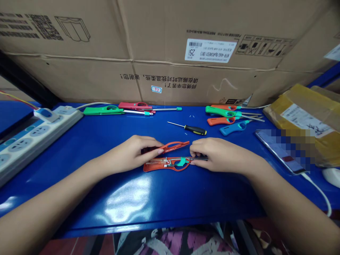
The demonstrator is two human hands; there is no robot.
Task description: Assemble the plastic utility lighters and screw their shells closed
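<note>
An opened orange lighter body (164, 165) lies flat on the blue table (132, 198), showing its inner parts and a teal trigger (182, 162). My left hand (132, 154) is closed on the loose orange cover half (174, 145), tilted just above the body. My right hand (215, 154) pinches the metal nozzle tube (199, 159) at the body's right end.
A black-handled screwdriver (191, 129) lies behind the hands. Several coloured long lighters lie at back left (106, 110) and back right (225, 117). A white power strip (32, 136) sits at left, a phone (281, 150) and a taped parcel (305, 120) at right, cardboard boxes (159, 46) behind.
</note>
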